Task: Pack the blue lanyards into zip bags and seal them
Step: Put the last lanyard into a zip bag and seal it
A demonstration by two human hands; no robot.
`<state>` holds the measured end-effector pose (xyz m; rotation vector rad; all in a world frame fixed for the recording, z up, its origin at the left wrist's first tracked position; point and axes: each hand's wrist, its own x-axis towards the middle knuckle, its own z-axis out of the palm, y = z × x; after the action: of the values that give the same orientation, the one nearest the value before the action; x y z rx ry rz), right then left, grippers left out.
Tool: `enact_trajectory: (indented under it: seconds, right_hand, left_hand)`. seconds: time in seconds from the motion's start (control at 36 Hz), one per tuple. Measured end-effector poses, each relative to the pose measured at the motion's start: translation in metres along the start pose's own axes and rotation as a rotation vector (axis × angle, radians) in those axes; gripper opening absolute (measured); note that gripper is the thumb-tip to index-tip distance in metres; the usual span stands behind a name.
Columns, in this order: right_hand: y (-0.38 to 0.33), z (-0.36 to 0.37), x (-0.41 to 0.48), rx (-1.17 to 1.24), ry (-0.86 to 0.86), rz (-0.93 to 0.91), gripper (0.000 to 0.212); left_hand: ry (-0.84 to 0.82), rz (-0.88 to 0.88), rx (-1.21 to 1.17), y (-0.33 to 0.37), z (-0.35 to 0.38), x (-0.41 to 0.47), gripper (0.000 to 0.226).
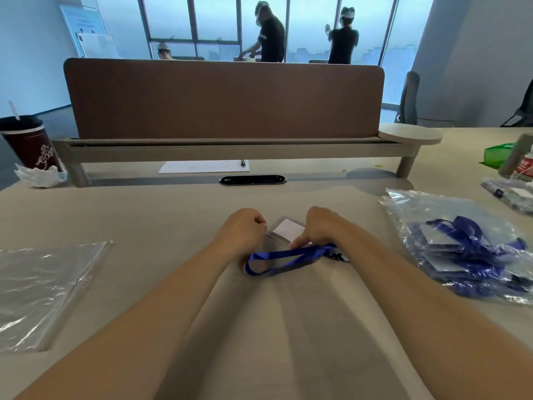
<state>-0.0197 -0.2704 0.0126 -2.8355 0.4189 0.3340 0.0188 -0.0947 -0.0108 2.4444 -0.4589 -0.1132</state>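
Office desk, beige top, brown divider panel behind it, windows and a few people in the far background.

Progress looks early. A flat stack of empty zip bags lies on the left of the desk, well apart from the hands. On the right, a crinkled plastic bag holds a heap of unpacked lanyards with their card holders. At the far right edge is a small packet that may be a finished pack, but it is too blurred to tell. One blue lanyard is in work at the centre. Its strap loop lies folded on the desk just in front of the hands, with the black clip under the right wrist. Its clear card holder, which has a white insert, lies flat between the two hands. No zip bag can be made out around it, so bagging and sealing seem still to do for this one and for the whole heap.

The left hand has its fingers curled tight. It seems to pinch the left corner of the card holder, though the knuckles hide the contact. The right hand is also curled, gap narrow. Its fingertips pinch the strap where it meets the holder's near edge.
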Motion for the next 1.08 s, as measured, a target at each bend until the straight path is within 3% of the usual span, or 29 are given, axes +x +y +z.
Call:
enact_trajectory:
  seconds: [0.14, 0.33, 0.39, 0.5, 0.56, 0.81, 0.89, 1.08]
  right_hand:
    - [0.003, 0.009, 0.001, 0.099, 0.083, -0.064, 0.073]
    - [0.014, 0.014, 0.016, 0.277, 0.238, -0.218, 0.040]
    - [0.014, 0.013, 0.016, 0.321, 0.277, -0.236, 0.036]
    - [0.015, 0.008, 0.011, 0.351, 0.322, -0.286, 0.037]
    - [0.017, 0.003, 0.006, 0.354, 0.351, -0.299, 0.038]
    - [0.054, -0.005, -0.030, 0.369, 0.456, -0.123, 0.021]
    - [0.066, -0.004, -0.046, 0.250, 0.421, -0.082, 0.013]
    - [0.079, 0.014, -0.068, 0.003, 0.289, -0.010, 0.014]
  left_hand:
    - [0.012, -0.025, -0.031, 0.002, 0.005, 0.000, 0.026]
    - [0.052, -0.134, -0.134, 0.005, 0.012, 0.007, 0.058]
    - [0.048, -0.150, -0.161, 0.007, 0.014, 0.009, 0.052]
    - [0.112, -0.163, -0.291, 0.010, 0.014, 0.013, 0.014]
    - [0.115, -0.185, -0.399, 0.013, 0.011, 0.011, 0.008]
    - [0.085, -0.195, -0.622, 0.031, 0.007, -0.023, 0.008]
    - [0.092, -0.154, -0.695, 0.039, 0.009, -0.039, 0.012]
    - [0.112, -0.135, -0.740, 0.050, 0.017, -0.061, 0.016]
